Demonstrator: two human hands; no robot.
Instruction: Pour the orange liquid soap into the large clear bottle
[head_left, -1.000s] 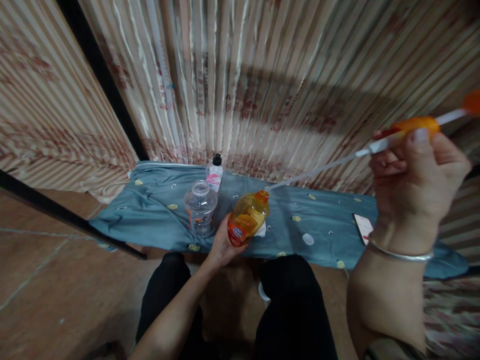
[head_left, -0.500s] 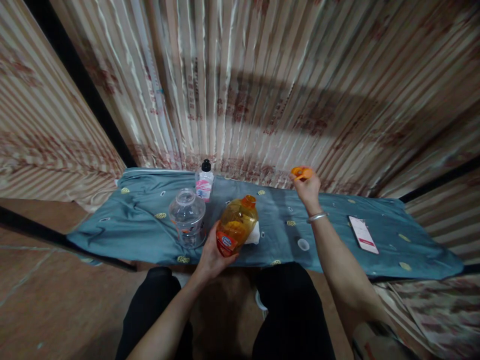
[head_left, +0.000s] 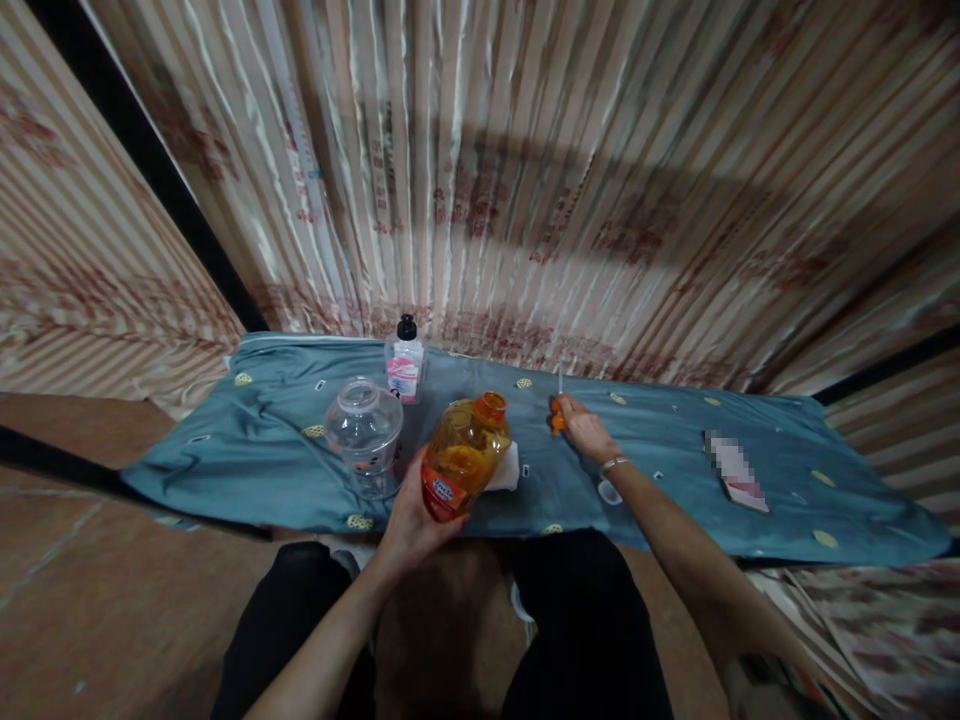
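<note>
My left hand (head_left: 414, 525) is wrapped round the lower part of an amber see-through bottle (head_left: 471, 445) with a red and blue label. The bottle leans to the right, its orange neck uncapped. Low over the cloth on the right, my right hand (head_left: 589, 432) is closed on an orange pump top (head_left: 556, 417). A thin pale tube (head_left: 560, 376) sticks up from it. Left of the amber bottle stands a clear wide-bellied jar (head_left: 365, 430), open at the top. Behind the jar is a clear bottle (head_left: 406, 365) with a black cap and pink label.
A blue-green patterned cloth (head_left: 255, 450) covers the narrow table. A white folded piece (head_left: 506, 468) lies partly behind the amber bottle. A small clear cap (head_left: 608, 492) sits by my right wrist, and a phone (head_left: 735, 470) farther right. Striped curtain (head_left: 510, 180) hangs behind.
My right hand has come down and to the left with the orange pump top, from raised to close over the cloth. My left hand still holds the amber bottle in nearly the same place.
</note>
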